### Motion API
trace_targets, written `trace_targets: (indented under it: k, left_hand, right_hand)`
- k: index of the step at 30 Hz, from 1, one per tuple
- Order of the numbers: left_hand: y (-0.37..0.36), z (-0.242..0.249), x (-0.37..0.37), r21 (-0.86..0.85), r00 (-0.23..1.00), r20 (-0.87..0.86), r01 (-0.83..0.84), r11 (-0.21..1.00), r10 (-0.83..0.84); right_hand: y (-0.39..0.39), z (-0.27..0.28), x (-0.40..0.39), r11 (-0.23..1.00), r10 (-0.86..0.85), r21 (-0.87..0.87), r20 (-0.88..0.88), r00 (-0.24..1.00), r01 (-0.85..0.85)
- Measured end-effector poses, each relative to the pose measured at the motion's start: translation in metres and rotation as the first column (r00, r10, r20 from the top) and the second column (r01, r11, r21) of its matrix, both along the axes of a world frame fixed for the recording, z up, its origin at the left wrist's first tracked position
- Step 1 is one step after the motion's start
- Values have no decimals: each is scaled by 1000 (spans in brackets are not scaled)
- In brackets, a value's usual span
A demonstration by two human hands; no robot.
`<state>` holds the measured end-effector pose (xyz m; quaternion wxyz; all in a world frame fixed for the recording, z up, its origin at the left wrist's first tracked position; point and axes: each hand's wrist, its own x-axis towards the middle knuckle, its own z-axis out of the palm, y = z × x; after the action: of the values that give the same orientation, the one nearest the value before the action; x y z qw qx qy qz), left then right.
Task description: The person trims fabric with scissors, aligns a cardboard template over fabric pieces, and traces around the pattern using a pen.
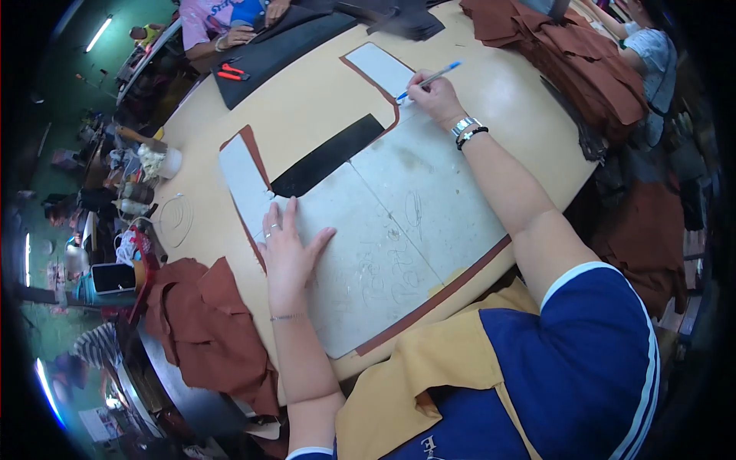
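A large pale pattern template (429, 192) with handwriting on it lies over a piece of reddish-brown leather (441, 299), whose edges show around it. My left hand (290, 249) rests on the template's left side, fingers spread and pressing flat. In my right hand (435, 101) is a blue-and-clear ballpoint pen (437, 77), gripped between the fingers. Its tip is at the template's upper inner corner, by the brown edge. A black strip (330, 157) shows along the template's inner edge, between its two arms.
An orange cutter (232, 72) lies on black material (284, 57) at the far side, where another person's hand (238, 36) rests. Brown leather piles lie at the upper right (560, 61) and lower left (207, 322). A white tub (165, 162) stands at the table's left edge.
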<state>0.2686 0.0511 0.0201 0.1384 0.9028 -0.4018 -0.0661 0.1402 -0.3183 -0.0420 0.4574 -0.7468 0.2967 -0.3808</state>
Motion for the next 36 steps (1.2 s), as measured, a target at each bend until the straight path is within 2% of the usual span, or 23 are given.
trace_targets:
  k: [3,5,7,9,11,15,17,20,23,25,27,30,33,36]
  left_hand:
    - [0,-5,7,33,997,82,-13,999,10]
    - [4,-7,7,21,998,65,-30,999,28]
    - [7,4,-1,85,996,77,-40,996,34]
    - [14,8,-8,141,996,92,-34,989,21]
    - [21,4,-17,106,992,125,-46,993,33]
    - [25,-22,-23,-38,985,162,-45,998,50]
    - [22,-19,-22,-18,989,135,-57,998,59]
    - [18,-6,-15,-5,991,118,-67,998,67]
    - [11,-6,-7,15,989,132,-72,997,69]
    - [8,-17,-2,-25,985,160,-56,998,59]
    - [8,-38,6,-116,981,190,-20,993,42]
    - [8,-30,2,-94,979,201,7,996,12]
    - [9,-34,3,-138,978,207,15,990,14]
    - [8,-33,6,-110,983,183,24,994,-4]
  right_hand:
    - [10,18,-15,928,13,357,261,965,-109]
    - [26,33,-43,979,-50,202,119,992,25]
    - [32,34,-77,986,-113,-127,-37,993,108]
    - [46,40,-116,953,-134,-303,-350,927,23]
    - [66,47,-145,959,-93,-282,-435,896,-37]
    - [79,48,-169,954,-61,-289,-441,895,-77]
    - [77,48,-169,959,-48,-269,-476,878,-93]
    - [72,34,-143,992,-25,-123,-75,997,16]
    - [91,52,-111,989,146,36,12,989,-147]
    - [104,48,-82,969,232,62,111,966,-240]
    - [119,36,-43,956,286,-3,245,926,-294]
    - [140,33,-4,894,377,141,275,884,-425]
    - [158,27,39,861,469,148,139,873,-486]
    - [180,28,81,874,461,55,214,861,-482]
